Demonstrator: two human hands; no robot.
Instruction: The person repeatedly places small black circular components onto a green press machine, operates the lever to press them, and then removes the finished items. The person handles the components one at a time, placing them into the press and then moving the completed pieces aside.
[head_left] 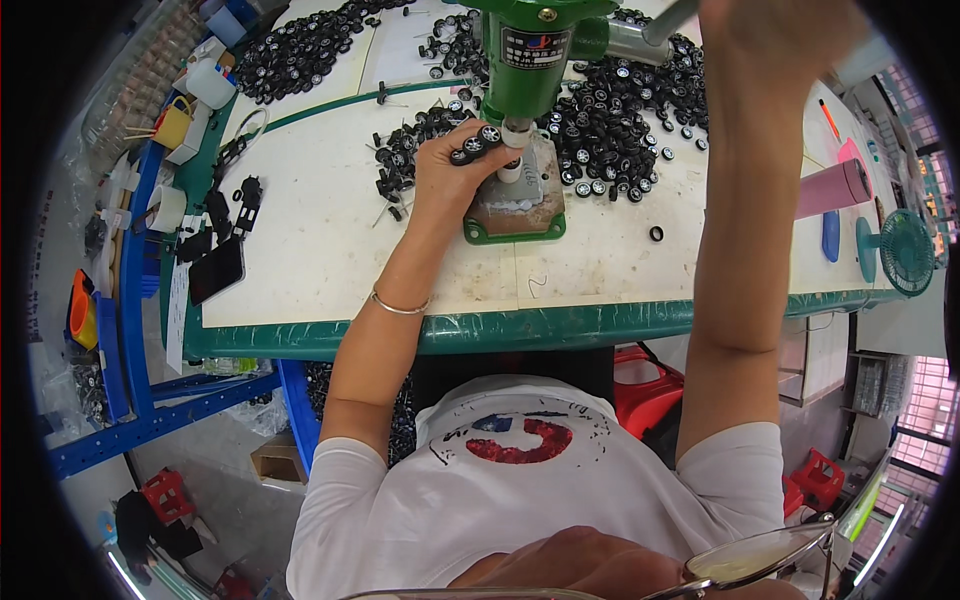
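Observation:
A green hand press (525, 70) stands on the table, its ram lowered over a small white post (510, 172) on the base plate (515, 222). My left hand (450, 165) is closed beside the ram, holding several small black toy wheels (474, 146) with silver hubs. Its fingertips reach in at the post, and one wheel sits right under the ram. High at the upper right, my right hand (785, 40) is smeared by motion near the press's metal lever (672, 20). Its fingers do not show clearly, so its grip on the lever cannot be made out.
Heaps of black wheels (610, 120) lie behind and beside the press, with another pile (300, 55) at the far left. One loose black ring (656, 233) lies right of the base. A phone (217, 271) rests at left; a pink tumbler (833, 188) and green fan (905, 250) stand at right.

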